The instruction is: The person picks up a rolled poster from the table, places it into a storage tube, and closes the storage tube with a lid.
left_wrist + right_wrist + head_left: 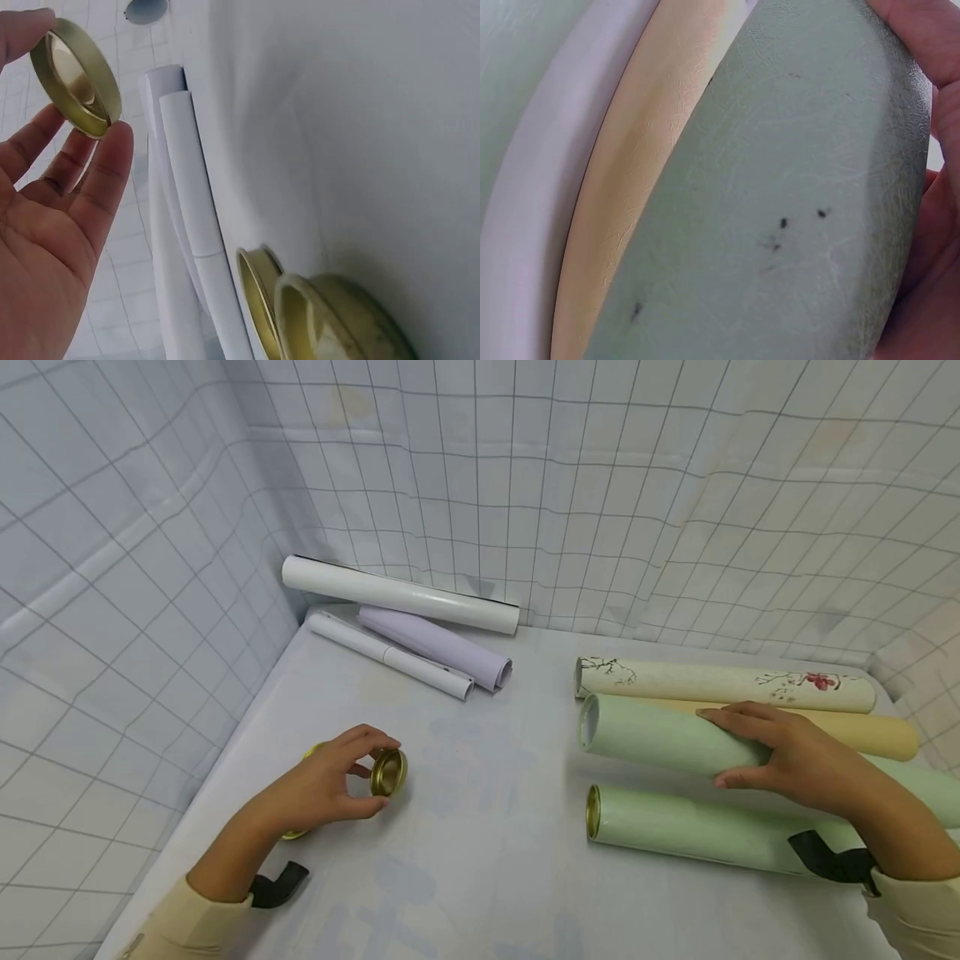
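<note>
My left hand pinches a gold cap between thumb and fingers, near two other gold caps. My right hand, part-open, grips a green tube above a gold-ended tube; its hollow's contents I can't make out.

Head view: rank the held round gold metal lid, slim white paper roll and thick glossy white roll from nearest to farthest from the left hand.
1. Gold lid, pinched in the left hand.
2. Slim roll, ahead of the hand.
3. Glossy roll, at the back.
</note>
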The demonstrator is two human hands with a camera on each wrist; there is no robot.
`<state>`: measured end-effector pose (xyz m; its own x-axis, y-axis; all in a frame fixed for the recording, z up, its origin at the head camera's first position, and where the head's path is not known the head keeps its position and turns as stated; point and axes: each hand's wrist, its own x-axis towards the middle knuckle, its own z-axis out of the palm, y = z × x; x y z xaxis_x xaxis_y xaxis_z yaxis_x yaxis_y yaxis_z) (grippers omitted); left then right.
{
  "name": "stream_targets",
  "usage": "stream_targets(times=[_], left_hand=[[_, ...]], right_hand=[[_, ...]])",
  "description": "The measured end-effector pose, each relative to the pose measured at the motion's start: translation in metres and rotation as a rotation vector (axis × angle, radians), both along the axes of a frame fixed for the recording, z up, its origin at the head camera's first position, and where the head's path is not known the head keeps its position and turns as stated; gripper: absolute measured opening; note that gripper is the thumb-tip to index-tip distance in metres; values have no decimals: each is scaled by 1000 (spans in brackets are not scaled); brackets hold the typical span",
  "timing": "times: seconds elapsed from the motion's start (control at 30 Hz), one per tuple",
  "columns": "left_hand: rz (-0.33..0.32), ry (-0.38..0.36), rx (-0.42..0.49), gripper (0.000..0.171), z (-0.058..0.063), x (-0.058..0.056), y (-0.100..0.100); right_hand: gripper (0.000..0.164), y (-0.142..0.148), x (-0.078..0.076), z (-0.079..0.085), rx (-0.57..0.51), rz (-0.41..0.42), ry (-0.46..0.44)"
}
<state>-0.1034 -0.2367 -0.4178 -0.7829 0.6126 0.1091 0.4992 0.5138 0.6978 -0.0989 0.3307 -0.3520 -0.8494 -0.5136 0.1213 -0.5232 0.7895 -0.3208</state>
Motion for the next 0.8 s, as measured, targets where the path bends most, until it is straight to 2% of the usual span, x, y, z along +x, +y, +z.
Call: stream_targets(times=[0.17, 0.3, 0.43, 0.63, 0.8], left_hand=[[1, 26, 43, 62, 5, -3, 10], [0, 24, 111, 65, 9, -6, 19], [-28, -18, 199, 67, 11, -9, 27], [-108, -76, 335, 67, 13, -12, 45], [-117, -110, 456, 64, 12, -11, 58]], right_hand=[[80, -2, 3, 2, -11, 12, 18], [81, -3, 3, 3, -15, 45, 59], [83, -4, 4, 3, -20, 49, 73], [85, -4, 6, 5, -41, 42, 80], [85, -6, 8, 5, -43, 77, 80]])
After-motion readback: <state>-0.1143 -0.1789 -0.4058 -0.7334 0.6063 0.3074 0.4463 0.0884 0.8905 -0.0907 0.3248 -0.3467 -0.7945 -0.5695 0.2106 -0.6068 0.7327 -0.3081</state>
